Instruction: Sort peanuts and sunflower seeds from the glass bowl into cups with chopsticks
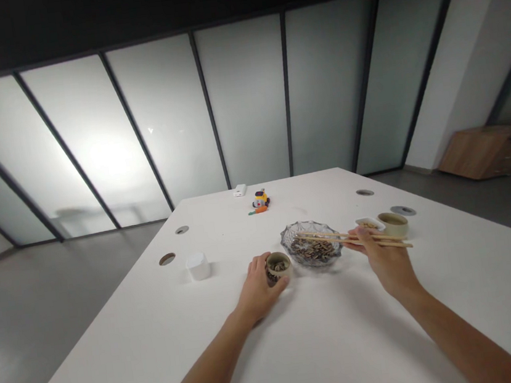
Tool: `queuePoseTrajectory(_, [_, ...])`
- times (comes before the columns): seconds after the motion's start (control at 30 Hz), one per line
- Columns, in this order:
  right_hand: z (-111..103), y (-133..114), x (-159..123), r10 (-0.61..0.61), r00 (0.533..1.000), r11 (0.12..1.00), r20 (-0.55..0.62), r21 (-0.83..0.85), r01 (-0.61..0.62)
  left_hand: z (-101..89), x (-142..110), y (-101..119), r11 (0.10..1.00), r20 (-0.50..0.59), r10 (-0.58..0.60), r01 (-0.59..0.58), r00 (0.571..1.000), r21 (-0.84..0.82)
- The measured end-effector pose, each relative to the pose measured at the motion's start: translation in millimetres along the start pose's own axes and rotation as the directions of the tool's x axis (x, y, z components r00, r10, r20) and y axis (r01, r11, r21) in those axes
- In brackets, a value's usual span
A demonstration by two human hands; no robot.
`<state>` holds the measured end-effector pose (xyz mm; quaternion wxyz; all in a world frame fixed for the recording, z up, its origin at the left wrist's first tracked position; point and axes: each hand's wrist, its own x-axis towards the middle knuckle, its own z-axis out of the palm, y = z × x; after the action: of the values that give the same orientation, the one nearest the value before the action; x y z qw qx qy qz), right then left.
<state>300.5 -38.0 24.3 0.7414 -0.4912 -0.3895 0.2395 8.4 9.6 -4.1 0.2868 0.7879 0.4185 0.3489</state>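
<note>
My left hand (259, 289) is wrapped around a small cup (286, 273) that stands on the white table and has dark seeds in it. Just right of the cup sits a clear scalloped glass bowl (289, 255), holding a heap of striped sunflower seeds (313, 250). In my right hand (380, 257) is a pair of wooden chopsticks (382, 240), closed around them, with the tips over the glass bowl. Beyond my right hand are a small white dish (378, 222) with pale pieces in it and a greenish cup (394, 225). Whether the chopstick tips pinch a seed cannot be made out.
A white lidded container (198, 266) stands on the left of the table (330, 344). Farther back lie a yellow toy vehicle (261, 199), an orange carrot-shaped item (260, 210) and a white box-like object (239, 190). Round cable holes (167, 259) pierce the tabletop near both sides.
</note>
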Motion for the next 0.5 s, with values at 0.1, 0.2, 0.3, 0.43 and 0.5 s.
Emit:
queuePoseTrajectory(0.1, [-2.7, 2.3, -3.3, -0.147, 0.985, 0.940, 0.093, -0.298, 0.168, -0.4, 0.0, 1.3, 1.000, 0.000, -0.001, 0.001, 1.000, -0.006])
queuePoseTrajectory(0.2, [0.5, 0.8, -10.0, -0.266, 0.937, 0.850, 0.225, -0.403, 0.338, -1.0, -0.1, 3.2, 1.000, -0.001, -0.003, 0.003, 1.000, -0.006])
queuePoseTrajectory(0.3, [5.5, -2.8, -15.1, -0.304, 0.904, 0.829, 0.300, -0.384, 0.406, -1.7, -0.5, 4.6, 1.000, -0.005, -0.005, 0.005, 1.000, -0.008])
queuePoseTrajectory(0.43, [8.3, -6.7, -17.0, -0.322, 0.895, 0.835, 0.310, -0.353, 0.422, -1.9, -0.5, 4.9, 1.000, -0.002, -0.007, 0.007, 1.000, -0.012])
queuePoseTrajectory(0.5, [8.4, -7.3, -17.2, -0.324, 0.896, 0.836, 0.304, -0.352, 0.422, -1.5, -0.2, 4.5, 1.000, -0.004, -0.003, 0.003, 1.000, -0.017])
